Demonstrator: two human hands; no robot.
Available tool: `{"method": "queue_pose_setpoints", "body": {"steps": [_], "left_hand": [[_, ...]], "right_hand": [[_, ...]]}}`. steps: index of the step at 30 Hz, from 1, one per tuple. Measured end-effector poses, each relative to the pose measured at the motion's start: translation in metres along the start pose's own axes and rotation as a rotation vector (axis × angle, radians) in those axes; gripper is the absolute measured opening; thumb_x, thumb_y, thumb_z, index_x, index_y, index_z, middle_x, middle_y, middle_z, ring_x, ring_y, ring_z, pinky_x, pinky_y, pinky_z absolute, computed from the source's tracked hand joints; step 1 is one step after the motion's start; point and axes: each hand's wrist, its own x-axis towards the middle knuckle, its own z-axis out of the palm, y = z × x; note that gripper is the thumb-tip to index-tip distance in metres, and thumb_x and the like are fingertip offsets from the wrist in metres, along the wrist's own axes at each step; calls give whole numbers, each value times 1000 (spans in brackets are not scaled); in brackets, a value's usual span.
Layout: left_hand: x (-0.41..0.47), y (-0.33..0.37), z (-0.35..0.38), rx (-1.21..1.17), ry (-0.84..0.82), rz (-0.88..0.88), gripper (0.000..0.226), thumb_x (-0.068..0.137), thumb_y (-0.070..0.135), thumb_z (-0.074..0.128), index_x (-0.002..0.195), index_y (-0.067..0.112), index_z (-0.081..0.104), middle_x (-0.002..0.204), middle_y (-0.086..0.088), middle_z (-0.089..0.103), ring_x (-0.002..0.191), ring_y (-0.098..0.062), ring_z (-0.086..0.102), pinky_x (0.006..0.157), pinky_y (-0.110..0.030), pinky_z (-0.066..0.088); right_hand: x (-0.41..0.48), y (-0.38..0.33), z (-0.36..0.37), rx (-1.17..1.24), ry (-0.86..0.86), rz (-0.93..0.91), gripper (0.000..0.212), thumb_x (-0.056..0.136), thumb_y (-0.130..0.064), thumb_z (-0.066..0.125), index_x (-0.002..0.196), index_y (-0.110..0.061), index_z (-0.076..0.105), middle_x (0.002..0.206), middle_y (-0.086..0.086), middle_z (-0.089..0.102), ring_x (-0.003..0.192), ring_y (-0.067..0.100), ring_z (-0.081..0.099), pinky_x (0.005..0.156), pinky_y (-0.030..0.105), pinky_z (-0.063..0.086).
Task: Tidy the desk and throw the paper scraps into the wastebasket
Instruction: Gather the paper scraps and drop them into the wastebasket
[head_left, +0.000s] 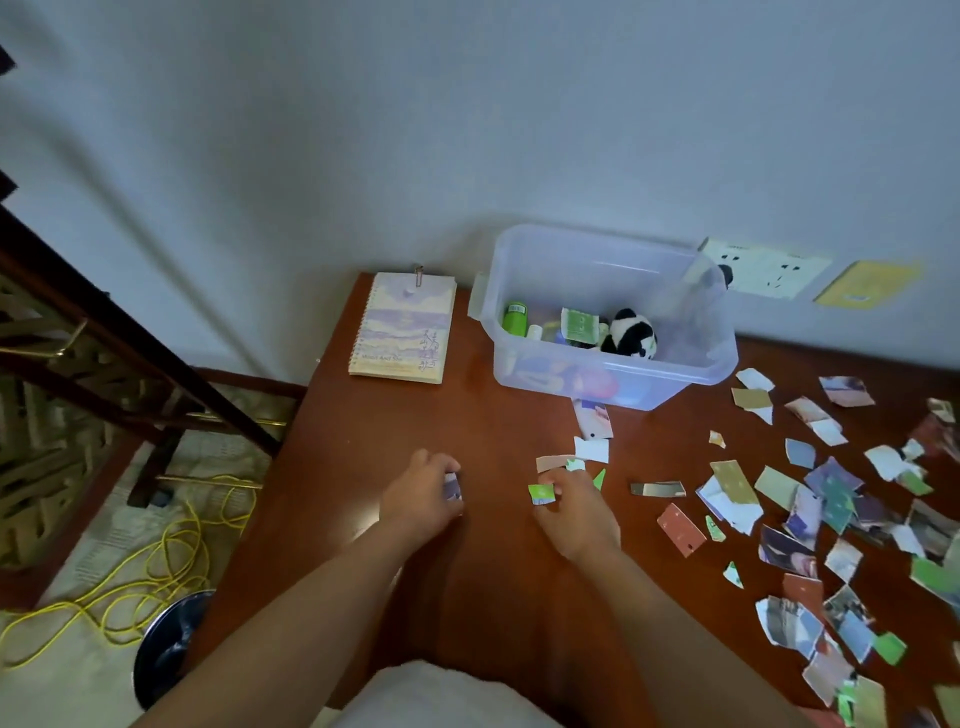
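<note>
1. We record the left grip (421, 493) clenched round a purple-and-white scrap (453, 488). The scrap shows at the fingertips, on the side facing the other grip.
2. The right grip (576, 514) has its fingers curled on a green scrap (540, 493). The scrap sticks out to its left, between the two grips.
3. Both grips sit low over the brown surface (467, 415). We cannot tell whether either touches it.
4. Just beyond the right grip's fingertips lie a beige strip (553, 461) and a white piece (592, 449).
5. The loose scraps (831, 509) lie scattered to the right of the right grip, out to the frame edge.
6. The wastebasket (166, 649) stands on the floor, left of the left grip and nearer to us. It is beside the surface's edge and well apart from both grips.
7. Beyond the right grip stands a clear bin (597, 240) holding a plush panda (631, 335). Beyond the left grip a spiral notebook (402, 327) lies flat.
8. A yellow cable (156, 571) lies coiled on the floor, left of the left grip.
</note>
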Motion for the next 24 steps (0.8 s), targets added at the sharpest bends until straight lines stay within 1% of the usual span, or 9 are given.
{"method": "queue_pose_setpoints", "body": {"steps": [2, 4, 8, 12, 15, 18, 19, 22, 24], "left_hand": [[7, -4, 0, 53, -17, 14, 46, 79, 32, 70, 122, 29, 52, 119, 6, 40, 94, -19, 59, 76, -30, 48], [12, -7, 0, 94, -24, 29, 44, 79, 34, 70, 119, 29, 52, 117, 4, 39, 91, -20, 59, 71, -29, 45], [19, -10, 0, 194, -6, 92, 26, 81, 33, 65, 104, 26, 56, 109, 3, 43, 86, -22, 57, 68, -29, 45], [25, -6, -3, 221, -49, 165, 11, 81, 30, 62, 92, 27, 60, 97, 7, 51, 90, -17, 54, 66, -29, 38], [26, 0, -4, 101, -84, 164, 5, 79, 28, 60, 83, 25, 60, 88, 10, 60, 81, -13, 56, 60, -27, 36], [25, 11, -2, -25, -105, 154, 10, 84, 32, 61, 82, 23, 57, 75, 10, 57, 65, -6, 51, 55, -23, 34], [26, 15, 0, -74, -109, 159, 12, 85, 31, 61, 80, 22, 54, 72, 9, 55, 63, -6, 50, 55, -23, 35], [28, 29, 7, -234, -146, 158, 19, 86, 23, 59, 73, 21, 44, 69, 8, 52, 65, -12, 50, 60, -26, 38], [31, 39, 12, -313, -178, 154, 24, 87, 18, 54, 70, 24, 38, 72, 2, 57, 68, -16, 57, 62, -31, 42]], "right_hand": [[5, -3, 3, -87, -18, -5, 38, 90, -31, 62, 127, -29, 54, 130, -3, 52, 113, 17, 56, 80, 31, 52], [9, -8, 4, -126, -10, 9, 41, 91, -31, 63, 130, -29, 51, 133, -5, 50, 117, 15, 53, 82, 29, 52], [17, -15, 9, -203, -11, 29, 40, 91, -32, 62, 129, -27, 51, 134, -5, 47, 118, 14, 51, 80, 30, 52], [22, -20, 13, -192, -9, 100, 34, 88, -29, 67, 120, -27, 54, 126, -4, 55, 111, 15, 55, 79, 29, 53], [23, -21, 11, -134, -12, 168, 30, 85, -30, 72, 111, -29, 56, 113, -5, 62, 98, 14, 60, 77, 27, 55], [20, -15, 14, -58, -29, 231, 25, 83, -31, 73, 102, -29, 56, 104, -6, 63, 90, 14, 61, 77, 30, 58], [18, -13, 15, -30, -43, 244, 22, 84, -31, 72, 99, -29, 56, 101, -6, 63, 88, 14, 62, 77, 31, 59], [12, -6, 18, 74, -54, 258, 13, 84, -31, 71, 92, -29, 60, 96, -7, 66, 83, 11, 62, 73, 26, 58], [7, -2, 17, 163, -28, 287, 10, 84, -31, 70, 86, -27, 61, 91, -8, 66, 81, 9, 62, 70, 22, 54]]}}
